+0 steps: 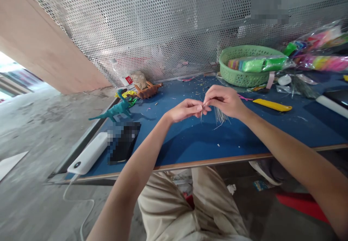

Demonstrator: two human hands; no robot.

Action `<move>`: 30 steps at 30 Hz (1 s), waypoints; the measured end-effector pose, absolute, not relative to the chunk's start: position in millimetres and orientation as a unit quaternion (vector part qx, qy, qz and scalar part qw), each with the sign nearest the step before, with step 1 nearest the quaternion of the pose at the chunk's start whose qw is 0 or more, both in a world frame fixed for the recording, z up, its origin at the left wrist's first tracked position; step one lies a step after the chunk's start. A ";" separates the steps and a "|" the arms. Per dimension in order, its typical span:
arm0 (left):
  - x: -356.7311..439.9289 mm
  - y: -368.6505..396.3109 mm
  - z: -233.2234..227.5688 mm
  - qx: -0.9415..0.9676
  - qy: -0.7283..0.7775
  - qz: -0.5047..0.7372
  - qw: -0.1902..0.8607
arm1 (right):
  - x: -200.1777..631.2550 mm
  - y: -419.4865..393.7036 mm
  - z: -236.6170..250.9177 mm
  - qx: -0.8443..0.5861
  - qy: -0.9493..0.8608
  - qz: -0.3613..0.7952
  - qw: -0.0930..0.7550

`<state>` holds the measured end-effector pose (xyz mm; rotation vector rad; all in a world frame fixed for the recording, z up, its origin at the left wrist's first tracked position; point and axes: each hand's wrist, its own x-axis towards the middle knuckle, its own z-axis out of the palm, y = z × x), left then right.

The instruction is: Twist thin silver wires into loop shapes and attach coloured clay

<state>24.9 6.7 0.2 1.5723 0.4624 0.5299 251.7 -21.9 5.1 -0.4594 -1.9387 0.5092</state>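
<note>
Above the middle of the blue table my left hand [186,110] pinches a short thin wire [201,116], which hangs down from the fingertips. My right hand [224,99] meets it there, thumb and forefinger pressed together at the wire's upper end. The two hands' fingertips nearly touch and partly hide what lies between them. Under my right hand a bundle of thin silvery wires [221,117] lies fanned out on the table. To the right of that hand is a yellow utility knife [272,105], with a pink strip [245,97] beside it.
A green basket [244,78] with packs of coloured clay stands at the back right. At left are a teal dinosaur figure [119,108], a brown figure [148,90], a bottle [119,72], a white power bank [89,154] and a black phone [125,143]. Perforated metal [163,27] rises behind.
</note>
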 end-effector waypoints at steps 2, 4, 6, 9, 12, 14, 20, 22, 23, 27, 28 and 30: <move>25.4 5.2 0.6 0.683 0.200 0.230 0.664 | 249.6 -22.0 4.2 -0.193 -0.803 0.211 0.523; 25.4 3.6 2.2 0.679 0.200 0.223 0.670 | 247.9 -22.2 3.1 -0.191 -0.801 0.232 0.517; 24.7 2.5 4.9 0.683 0.205 0.213 0.668 | 246.2 -22.8 2.1 -0.184 -0.799 0.263 0.508; 23.0 2.1 8.5 0.696 0.209 0.195 0.659 | 243.3 -25.0 1.6 -0.178 -0.791 0.298 0.504; 21.8 2.8 9.4 0.712 0.204 0.171 0.649 | 241.5 -27.5 2.4 -0.173 -0.794 0.312 0.492; 21.5 3.6 9.3 0.727 0.204 0.155 0.637 | 242.3 -28.3 3.8 -0.171 -0.804 0.308 0.480; 18.1 6.5 16.7 0.788 0.236 0.216 0.526 | 251.5 -26.1 7.7 -0.207 -0.833 0.148 0.492; 16.8 6.7 21.0 0.820 0.244 0.237 0.460 | 252.8 -25.1 6.9 -0.220 -0.837 0.093 0.493; 17.0 6.3 22.6 0.837 0.250 0.246 0.420 | 252.7 -24.5 5.9 -0.225 -0.837 0.072 0.493; 28.8 -1.3 21.6 0.869 0.319 0.324 0.193 | 248.9 -19.5 -0.6 -0.282 -0.796 0.015 0.535; 34.4 -4.8 19.7 0.861 0.354 0.345 0.123 | 247.8 -17.6 -2.3 -0.298 -0.783 0.004 0.546; 46.8 -12.3 15.6 0.836 0.411 0.364 -0.005 | 246.2 -14.1 -4.9 -0.320 -0.767 -0.013 0.556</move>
